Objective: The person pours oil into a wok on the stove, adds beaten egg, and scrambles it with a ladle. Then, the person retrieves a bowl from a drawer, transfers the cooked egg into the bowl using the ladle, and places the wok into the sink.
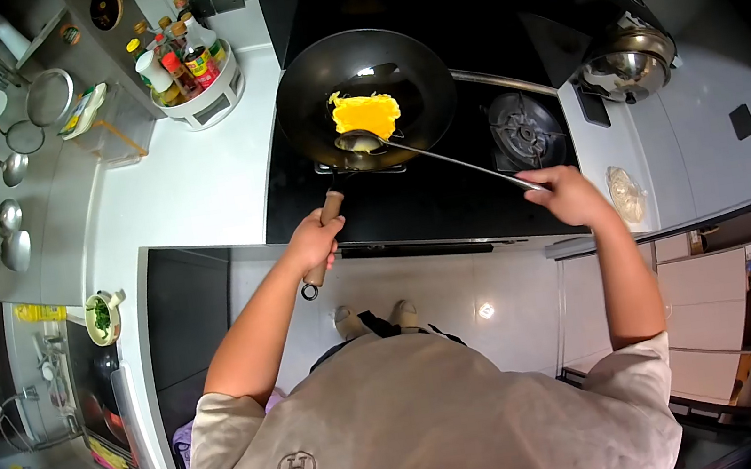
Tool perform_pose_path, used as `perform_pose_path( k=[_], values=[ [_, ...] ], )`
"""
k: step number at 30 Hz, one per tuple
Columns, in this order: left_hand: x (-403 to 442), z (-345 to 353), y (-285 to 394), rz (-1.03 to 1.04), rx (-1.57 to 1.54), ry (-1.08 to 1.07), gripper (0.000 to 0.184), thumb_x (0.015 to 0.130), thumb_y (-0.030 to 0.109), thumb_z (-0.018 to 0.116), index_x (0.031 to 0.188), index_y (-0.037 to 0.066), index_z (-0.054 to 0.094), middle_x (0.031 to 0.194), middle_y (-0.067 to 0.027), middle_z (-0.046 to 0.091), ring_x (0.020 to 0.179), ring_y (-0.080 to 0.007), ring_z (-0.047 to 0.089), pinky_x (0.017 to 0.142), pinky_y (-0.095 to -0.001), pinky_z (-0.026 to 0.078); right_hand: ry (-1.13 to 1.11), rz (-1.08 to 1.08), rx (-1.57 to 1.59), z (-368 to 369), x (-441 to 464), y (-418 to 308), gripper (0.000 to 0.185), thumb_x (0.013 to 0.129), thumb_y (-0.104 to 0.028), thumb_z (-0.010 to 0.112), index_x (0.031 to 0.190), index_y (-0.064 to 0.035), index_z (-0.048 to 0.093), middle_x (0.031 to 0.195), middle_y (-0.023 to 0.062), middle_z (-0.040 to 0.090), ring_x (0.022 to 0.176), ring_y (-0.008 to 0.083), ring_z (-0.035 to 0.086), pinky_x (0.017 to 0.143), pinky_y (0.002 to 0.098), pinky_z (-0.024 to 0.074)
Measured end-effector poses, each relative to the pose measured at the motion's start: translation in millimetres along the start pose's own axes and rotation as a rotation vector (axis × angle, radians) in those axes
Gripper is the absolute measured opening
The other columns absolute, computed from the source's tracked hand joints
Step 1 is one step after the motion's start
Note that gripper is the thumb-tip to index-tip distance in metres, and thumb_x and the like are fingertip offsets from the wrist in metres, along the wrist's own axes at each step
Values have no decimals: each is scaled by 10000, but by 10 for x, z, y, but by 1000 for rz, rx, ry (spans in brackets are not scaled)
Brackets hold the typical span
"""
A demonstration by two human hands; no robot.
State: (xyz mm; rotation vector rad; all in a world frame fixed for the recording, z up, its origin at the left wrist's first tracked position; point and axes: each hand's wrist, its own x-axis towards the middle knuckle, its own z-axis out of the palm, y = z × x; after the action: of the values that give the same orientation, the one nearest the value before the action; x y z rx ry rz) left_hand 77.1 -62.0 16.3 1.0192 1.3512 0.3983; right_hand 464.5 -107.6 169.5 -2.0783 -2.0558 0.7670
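A black wok [309, 91] sits on the left burner of the stove, its wooden handle [331, 206] pointing toward me. Wrapped round that handle is my left hand [316, 240], closed. My right hand [570, 196] grips the end of a long metal ladle [461, 161], whose bowl rests inside the wok at the near edge of the egg. The yellow egg [367, 116] lies as a flat, roughly square piece near the wok's bottom. Whether the ladle's bowl is under the egg or only against it, I cannot tell.
On the left counter [190, 192] stands a round white rack [224, 91] of seasoning bottles. A small bowl of chopped greens [102, 318] is farther left. The second burner [526, 129] is right of the wok, with a metal pot [625, 73] and a plastic bag [626, 194] beyond.
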Motion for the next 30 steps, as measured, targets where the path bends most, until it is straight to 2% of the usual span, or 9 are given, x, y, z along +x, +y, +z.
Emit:
perform_pose_path(
  k=[7, 8, 11, 12, 17, 21, 23, 27, 30],
  values=[
    [7, 12, -4, 7, 5, 11, 262, 946, 306, 540, 1062, 82, 467, 595, -14, 469, 410, -112, 446, 373, -284, 415, 302, 3, 8, 511, 518, 178, 339, 867, -215, 658, 1199, -146, 645, 1065, 197, 656, 961, 364, 640, 865, 378, 503],
    [5, 19, -4, 9, 2, 11, 262, 946, 306, 540, 1061, 82, 467, 596, -16, 471, 410, -113, 447, 372, -284, 415, 350, -19, -56, 568, 559, 165, 339, 874, -230, 637, 1208, -177, 640, 1020, 192, 671, 931, 360, 648, 826, 408, 516],
    [7, 30, -8, 11, -2, 9, 262, 946, 307, 539, 1060, 82, 468, 599, -18, 474, 408, -115, 449, 371, -285, 414, 369, 8, -255, 671, 581, -110, 338, 877, -197, 626, 1214, -188, 635, 986, 172, 682, 856, 357, 660, 770, 420, 527],
    [20, 27, -20, 12, -2, 10, 262, 946, 307, 538, 1059, 81, 468, 599, -18, 475, 407, -115, 449, 371, -284, 413, 385, -40, -356, 748, 616, -106, 340, 872, -206, 619, 1211, -234, 634, 907, 134, 693, 765, 346, 666, 702, 443, 539],
    [14, 18, -15, 17, 3, 9, 263, 946, 307, 536, 1055, 78, 470, 599, -16, 474, 408, -112, 449, 372, -283, 413, 360, -120, -564, 560, 352, -58, 392, 859, -228, 625, 1249, -254, 598, 824, 106, 658, 700, 325, 664, 639, 425, 551],
    [12, 25, -34, 19, -1, 13, 262, 947, 304, 537, 1060, 78, 470, 599, -15, 474, 410, -109, 448, 375, -281, 415, 315, -81, -390, 118, -9, -18, 329, 836, -209, 665, 1165, -217, 661, 926, 142, 695, 777, 337, 668, 712, 428, 538],
    [16, 29, -16, 18, -8, 13, 260, 947, 302, 538, 1063, 80, 470, 600, -14, 475, 411, -109, 448, 376, -281, 415, 224, -34, -170, -17, -122, -74, 328, 839, -193, 678, 1166, -164, 663, 1007, 168, 677, 881, 356, 656, 784, 389, 525],
    [-11, 41, 3, 7, -15, 9, 257, 946, 298, 543, 1067, 84, 472, 599, -14, 477, 411, -109, 449, 376, -281, 414, 80, -40, 16, 192, -78, 8, 338, 846, -168, 682, 1177, -105, 652, 1070, 190, 664, 990, 341, 645, 868, 342, 494],
    [3, 36, -25, 5, -19, 8, 255, 946, 298, 543, 1068, 85, 473, 597, -15, 480, 410, -109, 450, 376, -280, 415, 132, 41, 120, 506, 147, 61, 348, 868, -179, 663, 1196, -67, 634, 1089, 205, 658, 1000, 349, 642, 882, 342, 486]
  ],
)
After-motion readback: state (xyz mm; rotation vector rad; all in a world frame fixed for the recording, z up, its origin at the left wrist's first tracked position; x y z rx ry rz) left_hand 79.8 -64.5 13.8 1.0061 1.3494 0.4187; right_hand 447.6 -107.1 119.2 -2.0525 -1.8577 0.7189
